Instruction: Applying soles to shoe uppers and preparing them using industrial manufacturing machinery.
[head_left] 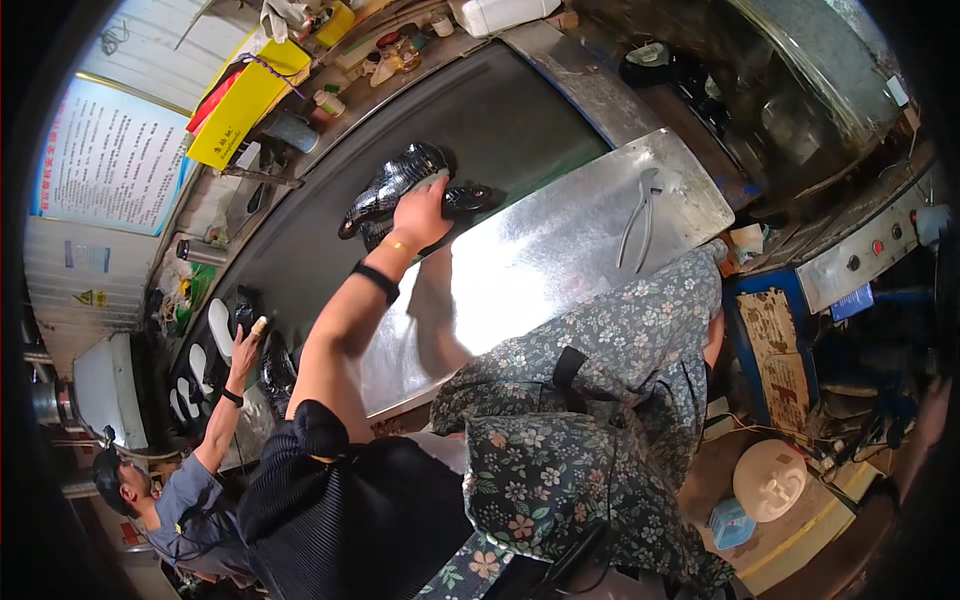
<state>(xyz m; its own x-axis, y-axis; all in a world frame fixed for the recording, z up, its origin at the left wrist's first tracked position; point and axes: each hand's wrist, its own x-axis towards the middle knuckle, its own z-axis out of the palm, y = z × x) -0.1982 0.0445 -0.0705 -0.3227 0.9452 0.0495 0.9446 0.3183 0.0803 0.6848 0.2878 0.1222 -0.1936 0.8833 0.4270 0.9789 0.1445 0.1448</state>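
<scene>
My left hand (423,212) reaches to the dark belt, its fingers bent around a glossy black shoe piece (408,172) with a scale-like pattern. A second black shoe piece (468,198) lies against it on the right, partly behind the hand. Under my forearm a bare metal plate (560,225) sits along the belt's near side. Pincers (642,220) with grey handles rest on the plate's right part, apart from my hand. A strip of skin shows beside the floral apron (590,350) at the right; my right hand itself is hidden.
A co-worker at the left reaches a hand (243,352) toward white sole-shaped pieces (220,325). Behind the belt (310,230) stand a yellow box (232,125) and small containers. A control panel (870,255) is at the right, a beige round-lidded container (770,480) below it.
</scene>
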